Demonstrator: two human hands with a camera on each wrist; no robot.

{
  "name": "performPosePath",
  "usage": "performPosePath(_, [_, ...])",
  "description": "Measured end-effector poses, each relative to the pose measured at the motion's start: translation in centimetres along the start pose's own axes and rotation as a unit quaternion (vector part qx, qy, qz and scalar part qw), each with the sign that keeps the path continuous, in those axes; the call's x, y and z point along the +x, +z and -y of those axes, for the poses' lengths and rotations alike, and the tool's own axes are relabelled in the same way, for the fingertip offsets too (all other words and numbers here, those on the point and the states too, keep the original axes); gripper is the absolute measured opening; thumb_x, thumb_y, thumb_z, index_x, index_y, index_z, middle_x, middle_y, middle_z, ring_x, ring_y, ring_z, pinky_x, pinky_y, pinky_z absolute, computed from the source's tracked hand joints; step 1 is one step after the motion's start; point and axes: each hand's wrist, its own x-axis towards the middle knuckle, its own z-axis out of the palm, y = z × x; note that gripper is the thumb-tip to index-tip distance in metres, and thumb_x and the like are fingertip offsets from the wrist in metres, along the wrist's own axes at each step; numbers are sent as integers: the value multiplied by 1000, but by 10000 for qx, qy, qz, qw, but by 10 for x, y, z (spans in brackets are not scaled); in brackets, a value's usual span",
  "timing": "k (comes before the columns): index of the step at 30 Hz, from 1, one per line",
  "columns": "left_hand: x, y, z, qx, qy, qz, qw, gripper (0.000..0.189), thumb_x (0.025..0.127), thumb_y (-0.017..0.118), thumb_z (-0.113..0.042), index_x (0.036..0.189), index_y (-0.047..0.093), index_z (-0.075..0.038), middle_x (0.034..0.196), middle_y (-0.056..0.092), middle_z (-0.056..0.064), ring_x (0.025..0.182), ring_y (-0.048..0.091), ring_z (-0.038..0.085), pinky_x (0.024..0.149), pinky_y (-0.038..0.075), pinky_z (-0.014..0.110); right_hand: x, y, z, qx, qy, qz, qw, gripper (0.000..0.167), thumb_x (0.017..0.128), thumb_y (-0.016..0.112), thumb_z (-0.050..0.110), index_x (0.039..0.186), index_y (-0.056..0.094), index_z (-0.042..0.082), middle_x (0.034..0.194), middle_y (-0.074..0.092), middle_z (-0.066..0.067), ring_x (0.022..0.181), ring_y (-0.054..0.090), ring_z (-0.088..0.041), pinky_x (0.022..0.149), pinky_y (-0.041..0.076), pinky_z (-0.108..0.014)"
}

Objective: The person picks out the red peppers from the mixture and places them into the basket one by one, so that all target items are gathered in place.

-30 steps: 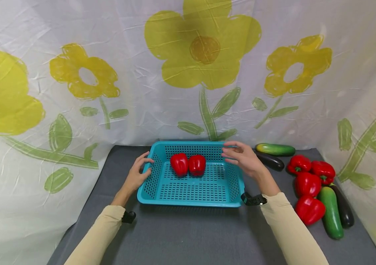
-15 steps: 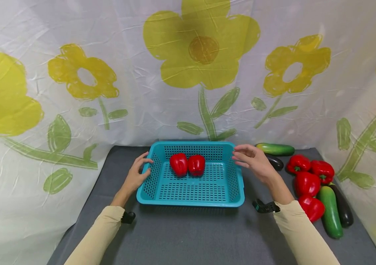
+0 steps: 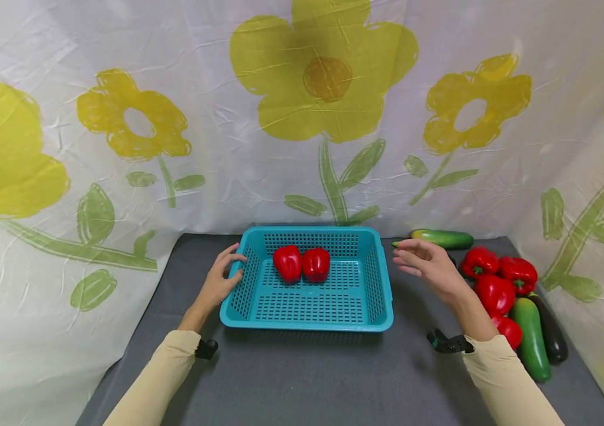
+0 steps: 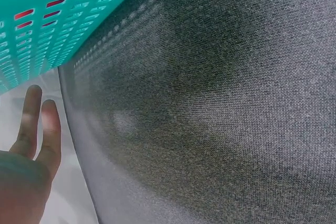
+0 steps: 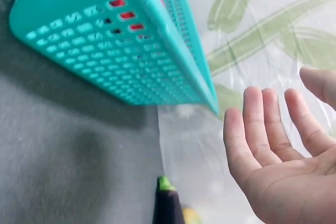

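Observation:
A turquoise plastic basket (image 3: 309,302) stands on the grey-covered table, with two red bell peppers (image 3: 287,264) side by side inside it. My left hand (image 3: 218,283) is at the basket's left rim, fingers apart and loosely bent; whether they touch the rim I cannot tell. In the left wrist view, two fingers (image 4: 51,119) show just outside the perforated wall. My right hand (image 3: 435,272) hovers to the right of the basket, holding nothing, its palm and spread fingers seen in the right wrist view. Behind it lies an eggplant (image 5: 168,208), mostly hidden in the head view.
A green cucumber (image 3: 445,239) lies at the table's back edge. Several more red bell peppers (image 3: 495,294) are grouped on the right, beside a second cucumber (image 3: 530,340) and another eggplant (image 3: 551,331). A flowered white curtain (image 3: 238,183) hangs behind the table.
My right hand has moved right from over the basket's right rim, out past the basket. The left hand, basket and peppers in it stay put.

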Motion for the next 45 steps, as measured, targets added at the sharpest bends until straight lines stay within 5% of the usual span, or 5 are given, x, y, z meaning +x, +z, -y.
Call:
performPosePath(20, [1, 1, 9, -30, 86, -12, 10000, 28, 94, 58, 10, 121, 62, 5, 158, 31, 20, 143, 30, 42, 96, 37, 64, -42, -37, -22, -84, 141, -67, 9998, 26, 104, 58, 12, 127, 58, 0, 119, 68, -4, 106, 69, -19, 88, 53, -32])
performPosePath(32, [-4, -7, -36, -130, -12, 142, 9998, 27, 94, 57, 12, 121, 59, 14, 156, 30, 30, 140, 28, 53, 99, 35, 68, -60, -53, -29, 219, 92, 12, 9997, 24, 105, 55, 5, 127, 59, 0, 118, 69, -5, 106, 70, -20, 88, 53, -33])
performPosePath(45, [-4, -6, -35, -197, 78, 101, 9997, 26, 93, 56, 15, 119, 59, 16, 155, 30, 31, 139, 29, 54, 98, 35, 67, -80, -86, -21, 248, 70, 56, 9997, 23, 105, 52, 1, 127, 60, 1, 118, 69, -2, 105, 70, -18, 87, 52, -30])
